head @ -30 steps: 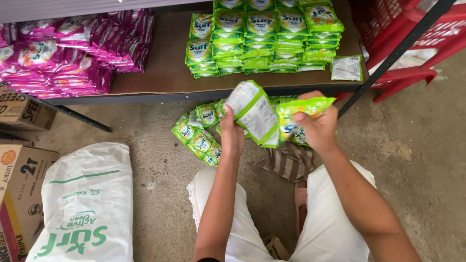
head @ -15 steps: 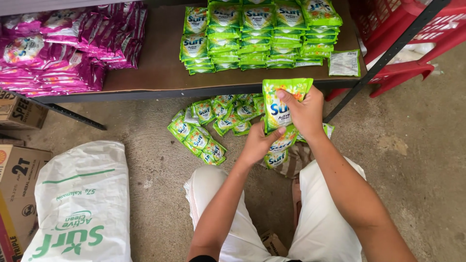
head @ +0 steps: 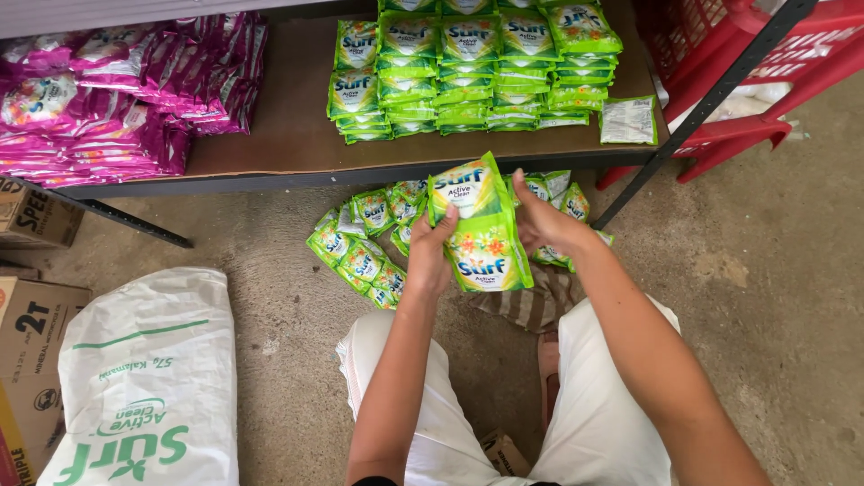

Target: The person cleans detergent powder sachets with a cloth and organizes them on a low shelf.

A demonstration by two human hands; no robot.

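Nearest the camera, white trouser legs (head: 594, 423) are seen, with a striped cloth (head: 531, 306) lying on the concrete floor (head: 774, 297) just beyond them. At lower left, a large white woven sack (head: 144, 378) rests beside stacked cardboard boxes (head: 27, 342).

Above the knees, a small stack of green detergent sachets (head: 481, 229) is held between both hands. The left hand (head: 429, 256) is closed on the stack's left edge, thumb on the front face. The right hand (head: 544, 220) is closed on the right edge from behind, fingers wrapped around it. Compared with the frame half a second earlier, the stack has been lowered and tilted, and is now gripped from both sides; previously it was raised by the right hand, with the left hand lower down by the floor pile.

Just beyond the hands, a loose pile of green sachets (head: 360, 247) is spread on the floor, partly under the shelf edge.

Farther off, the brown shelf board (head: 288, 135) carries neat stacks of green sachets (head: 468, 72), a single pale sachet (head: 628, 120) near its right end, and pink sachets (head: 108, 99) heaped at its left. A red plastic crate (head: 765, 72) stands at upper right, behind a black diagonal brace (head: 702, 112).
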